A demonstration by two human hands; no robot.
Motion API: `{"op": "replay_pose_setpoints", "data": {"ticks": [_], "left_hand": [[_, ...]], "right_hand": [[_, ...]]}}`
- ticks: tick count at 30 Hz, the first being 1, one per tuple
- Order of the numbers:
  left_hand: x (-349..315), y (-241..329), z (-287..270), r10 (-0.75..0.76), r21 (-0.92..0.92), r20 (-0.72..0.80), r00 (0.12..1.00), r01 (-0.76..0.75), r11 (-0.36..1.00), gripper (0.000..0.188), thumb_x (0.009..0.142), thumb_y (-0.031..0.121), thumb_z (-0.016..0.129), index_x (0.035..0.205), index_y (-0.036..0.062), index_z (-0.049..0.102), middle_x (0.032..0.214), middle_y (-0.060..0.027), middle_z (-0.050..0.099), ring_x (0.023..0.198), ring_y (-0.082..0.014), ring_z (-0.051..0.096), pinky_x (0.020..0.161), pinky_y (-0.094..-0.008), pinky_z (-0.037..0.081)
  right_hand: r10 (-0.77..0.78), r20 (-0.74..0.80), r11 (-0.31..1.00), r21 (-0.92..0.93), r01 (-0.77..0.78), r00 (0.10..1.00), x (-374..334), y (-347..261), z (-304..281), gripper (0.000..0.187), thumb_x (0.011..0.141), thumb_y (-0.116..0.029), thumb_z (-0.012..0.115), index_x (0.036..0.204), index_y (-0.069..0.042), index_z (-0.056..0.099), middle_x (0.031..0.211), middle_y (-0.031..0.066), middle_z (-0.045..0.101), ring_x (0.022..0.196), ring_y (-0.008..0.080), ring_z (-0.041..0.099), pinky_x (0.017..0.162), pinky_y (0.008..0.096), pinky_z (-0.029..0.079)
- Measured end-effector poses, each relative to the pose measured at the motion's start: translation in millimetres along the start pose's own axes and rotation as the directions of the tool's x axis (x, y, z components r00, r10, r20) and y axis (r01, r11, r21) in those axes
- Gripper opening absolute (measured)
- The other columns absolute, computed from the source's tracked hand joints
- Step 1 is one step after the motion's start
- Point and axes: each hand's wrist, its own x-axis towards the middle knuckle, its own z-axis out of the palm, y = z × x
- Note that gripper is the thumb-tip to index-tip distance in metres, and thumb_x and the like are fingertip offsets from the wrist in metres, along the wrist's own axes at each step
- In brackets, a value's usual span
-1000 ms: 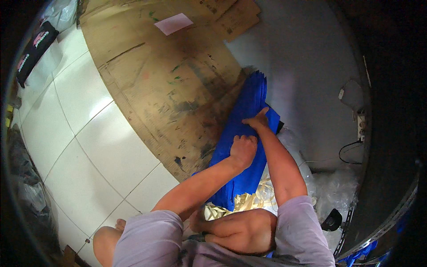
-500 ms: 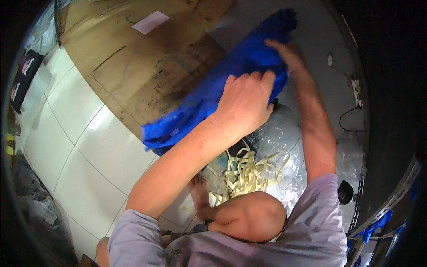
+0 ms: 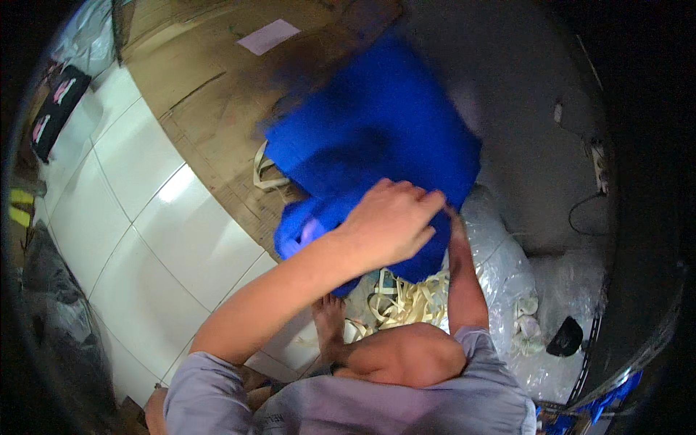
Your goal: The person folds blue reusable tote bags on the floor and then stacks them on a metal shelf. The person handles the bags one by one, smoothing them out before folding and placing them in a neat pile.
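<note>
A blue cloth point(image 3: 370, 123) lies spread out in front of me, with a folded or bunched part at its near left. My left hand point(image 3: 395, 221) is above its near part, fingers curled and gripping the cloth. Close beside it at the cloth's right edge, my right hand point(image 3: 455, 221) holds on too. The right fingers are partly hidden and smeared. A loop of cream strap point(image 3: 261, 170) shows past the cloth's left edge. More cream straps point(image 3: 413, 301) lie in a tangled heap under the near edge, by my bare foot point(image 3: 330, 319).
Flat brown cardboard point(image 3: 196, 109) with a pale paper sheet point(image 3: 268, 36) covers the floor ahead, beside white tiles point(image 3: 174, 239). Clear plastic wrap point(image 3: 500, 268) and a small black object point(image 3: 565, 337) are at the right. A socket strip with a cable point(image 3: 599, 167) lies farther right.
The blue cloth has gone from a long bunched shape to a broad spread one. Both hands have come down nearer to me, and my right hand has moved in close to my left.
</note>
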Motion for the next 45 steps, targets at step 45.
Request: {"op": "replay_pose_setpoints", "data": {"ticks": [45], "left_hand": [[-146,-154,73,-0.557,-0.407,0.748,0.36,0.913,0.044,0.078,0.081,0.073,0.04,0.131,0.0145,0.05,0.124,-0.0121,0.056,0.11,-0.025,0.054,0.089,-0.0403,0.045]], "right_hand": [[0.135,-0.188,0.988,-0.044,-0.146,0.973,43,104,-39,0.073,0.07,-0.014,0.072,0.133,-0.01,0.035,0.123,0.0184,0.05,0.111,0.0357,0.052,0.093,0.0518,0.045]]}}
